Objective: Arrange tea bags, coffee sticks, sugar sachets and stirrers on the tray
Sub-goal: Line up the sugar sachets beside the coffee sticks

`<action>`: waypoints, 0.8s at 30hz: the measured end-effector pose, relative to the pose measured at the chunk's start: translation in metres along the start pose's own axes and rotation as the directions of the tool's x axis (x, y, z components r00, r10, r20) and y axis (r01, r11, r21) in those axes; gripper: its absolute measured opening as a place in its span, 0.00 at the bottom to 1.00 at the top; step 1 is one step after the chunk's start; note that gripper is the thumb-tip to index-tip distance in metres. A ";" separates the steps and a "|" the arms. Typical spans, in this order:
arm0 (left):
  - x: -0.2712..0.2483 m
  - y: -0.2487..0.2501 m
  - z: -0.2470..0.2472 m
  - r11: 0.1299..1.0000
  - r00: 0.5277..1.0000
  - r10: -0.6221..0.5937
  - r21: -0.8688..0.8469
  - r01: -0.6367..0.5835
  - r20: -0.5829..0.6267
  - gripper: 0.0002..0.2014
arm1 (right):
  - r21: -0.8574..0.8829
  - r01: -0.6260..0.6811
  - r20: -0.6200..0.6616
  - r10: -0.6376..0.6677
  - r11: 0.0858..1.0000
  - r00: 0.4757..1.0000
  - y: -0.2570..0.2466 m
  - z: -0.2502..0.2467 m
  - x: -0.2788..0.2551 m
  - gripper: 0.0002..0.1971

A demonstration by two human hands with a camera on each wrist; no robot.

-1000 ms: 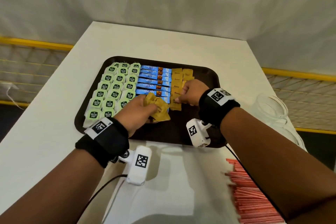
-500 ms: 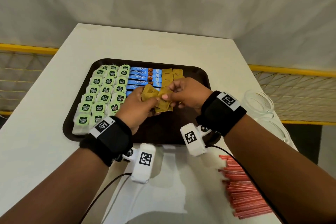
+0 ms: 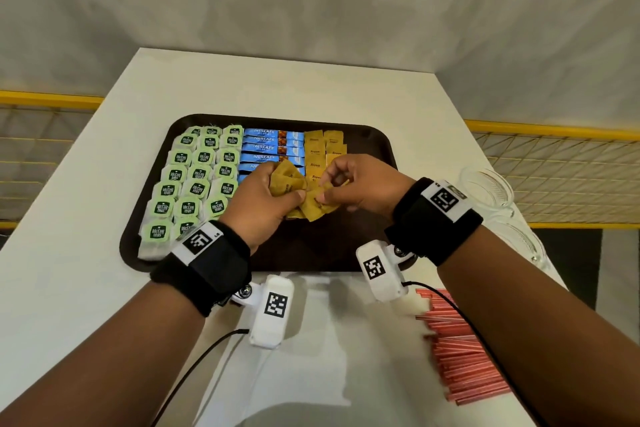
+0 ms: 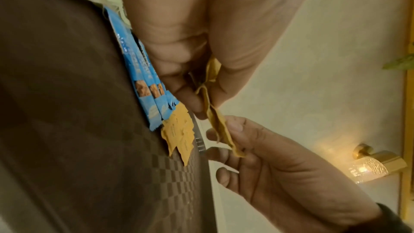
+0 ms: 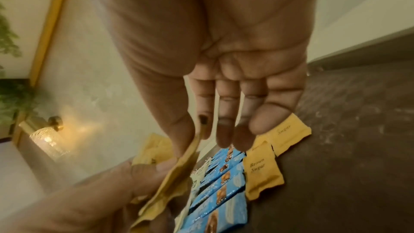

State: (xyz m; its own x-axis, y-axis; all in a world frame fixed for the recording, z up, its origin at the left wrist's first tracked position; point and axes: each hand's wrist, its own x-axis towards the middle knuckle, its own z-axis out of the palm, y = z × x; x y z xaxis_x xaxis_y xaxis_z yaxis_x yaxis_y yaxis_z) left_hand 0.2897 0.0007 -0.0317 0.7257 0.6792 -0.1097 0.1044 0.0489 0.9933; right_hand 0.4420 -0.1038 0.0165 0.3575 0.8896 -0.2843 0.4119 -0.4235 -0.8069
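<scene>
A dark tray holds rows of green tea bags, blue coffee sticks and a column of yellow sugar sachets. Above the tray's middle my left hand grips a crumpled bunch of sugar sachets. My right hand pinches one sachet of that bunch between thumb and forefinger. In the left wrist view the sachet runs from the left fingers to the right fingertips. Red stirrers lie on the table, near right.
The tray sits on a white table. Empty clear glass jars stand at the table's right edge, just beyond my right wrist. Bare tray floor shows in front of the sachet column and to its right.
My right hand left the laid sachet column and came back to the bunch in my left hand, where it now pinches a sachet. My left hand rose slightly.
</scene>
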 end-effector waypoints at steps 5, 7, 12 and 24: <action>0.000 0.002 0.001 0.993 0.999 0.043 0.112 -0.044 0.009 0.15 | -0.261 0.083 0.019 -0.081 0.962 0.997 -0.005 0.000 0.001 0.05; 0.000 0.001 0.000 0.992 0.999 0.041 0.116 -0.042 0.008 0.15 | -0.409 0.069 0.042 -0.056 0.910 0.998 -0.005 0.001 0.001 0.02; 0.001 -0.006 -0.009 0.997 0.999 0.028 0.072 -0.027 -0.015 0.25 | -0.350 -0.152 -0.151 0.104 0.924 0.983 0.013 -0.013 0.006 0.03; 0.001 -0.013 -0.015 1.000 0.999 -0.022 0.006 0.023 -0.046 0.21 | 0.132 -0.458 -0.149 0.474 0.879 0.868 0.027 -0.006 0.018 0.10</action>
State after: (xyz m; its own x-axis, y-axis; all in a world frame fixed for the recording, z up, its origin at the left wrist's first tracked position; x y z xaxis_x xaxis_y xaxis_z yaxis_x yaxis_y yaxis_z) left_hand 0.2788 0.0122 -0.0447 0.6909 0.7111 -0.1301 0.1247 0.0601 0.9904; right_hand 0.4645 -0.1002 -0.0076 0.6301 0.5459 -0.5522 0.0881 -0.7568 -0.6476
